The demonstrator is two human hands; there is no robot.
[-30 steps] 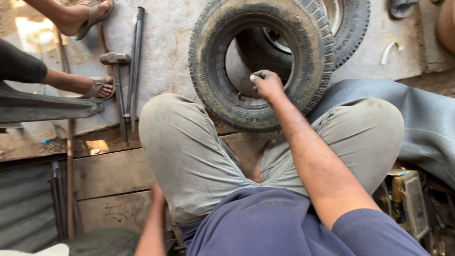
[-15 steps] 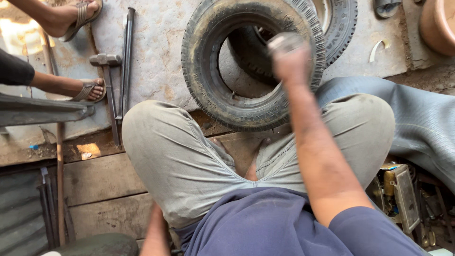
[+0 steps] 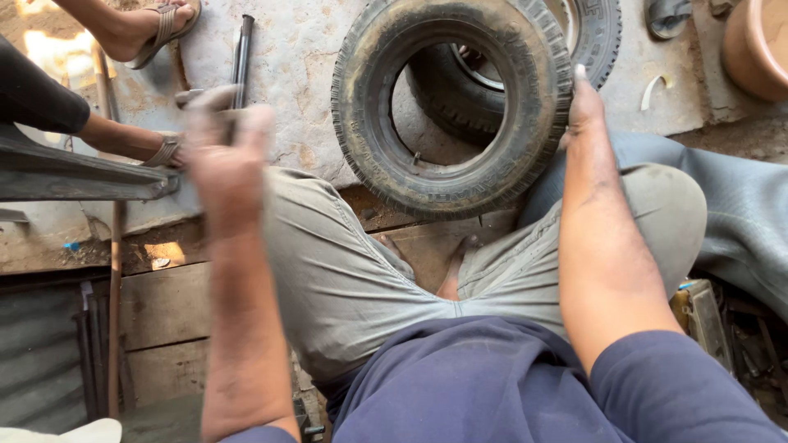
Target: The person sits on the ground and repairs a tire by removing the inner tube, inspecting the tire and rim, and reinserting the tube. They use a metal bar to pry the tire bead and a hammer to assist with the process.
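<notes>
While right hand presses tyre sidewall, left hand raised, blurred, grip unclear

Tyre and knees block ahead; its hole is open.

The 1 head view looks steeply down, close over crossed legs, toward a tyre.

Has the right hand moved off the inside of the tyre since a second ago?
Yes. The right hand has shifted from the tyre's inner opening outward to its right outer tread.
</notes>
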